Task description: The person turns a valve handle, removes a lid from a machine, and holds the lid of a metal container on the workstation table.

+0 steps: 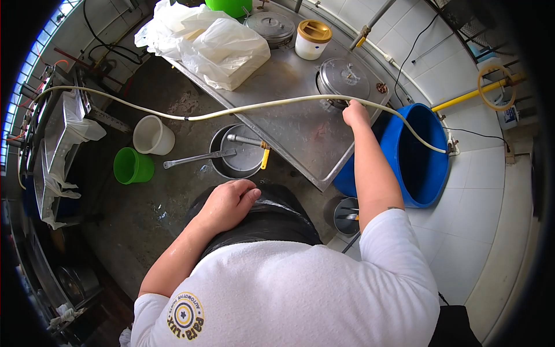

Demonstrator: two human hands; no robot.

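My right hand (356, 113) reaches across the metal table to the near side of a lidded metal pot (346, 78). Its fingers are closed at the pot's dark side handle, partly hidden by the hand. A long pale hose (277, 103) passes right beside these fingers; whether they touch it I cannot tell. In front of my body, my left hand (228, 203) rests against the black apron (272, 217), its fingers curled together with nothing visible in them. Beyond it on the floor stands a wide metal pan (218, 151) holding a metal pipe valve (265, 157) with a yellow lever.
A white plastic bag (202, 49), a tub with a gold lid (313, 39) and another lidded pot (270, 26) stand on the table (283, 127). Blue barrels (399, 156) are at the right. White (154, 135) and green (133, 166) buckets stand on the floor at left.
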